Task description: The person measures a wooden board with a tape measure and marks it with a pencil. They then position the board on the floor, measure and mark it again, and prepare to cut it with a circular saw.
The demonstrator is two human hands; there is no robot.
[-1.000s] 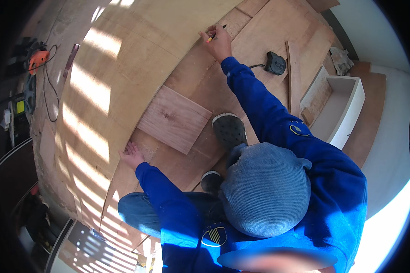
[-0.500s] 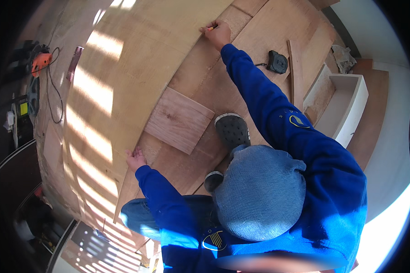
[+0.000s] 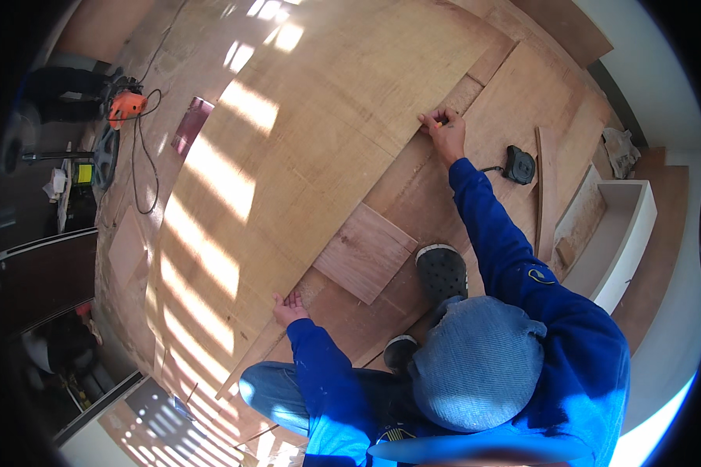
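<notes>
A large, thin plywood sheet [image 3: 319, 148] lies across the floor, striped with sunlight. My left hand [image 3: 290, 310] is at its near lower edge, thumb over the top and fingers around the rim. Farther up the same edge, my right hand [image 3: 449, 140] pinches a small orange pencil [image 3: 439, 124], its fingertips touching the sheet's border. Between both hands, a short rectangular wood board [image 3: 366, 253] sticks out beside the sheet; whether part of it runs underneath is hidden. To the right of my right hand rests a black tape measure [image 3: 519, 165].
A narrow wood strip [image 3: 546, 191] lies right of the tape measure. Beyond it stands a white open box [image 3: 627, 233]. An orange-and-black power tool [image 3: 126, 107] with a cord is at the far left, near a reddish cylinder [image 3: 191, 126]. My dark clog [image 3: 442, 272] stands by the short board.
The whole view has swung, so the scene sits farther right and lower. Both hands stay at the sheet's edge, in nearly the same places relative to the short board.
</notes>
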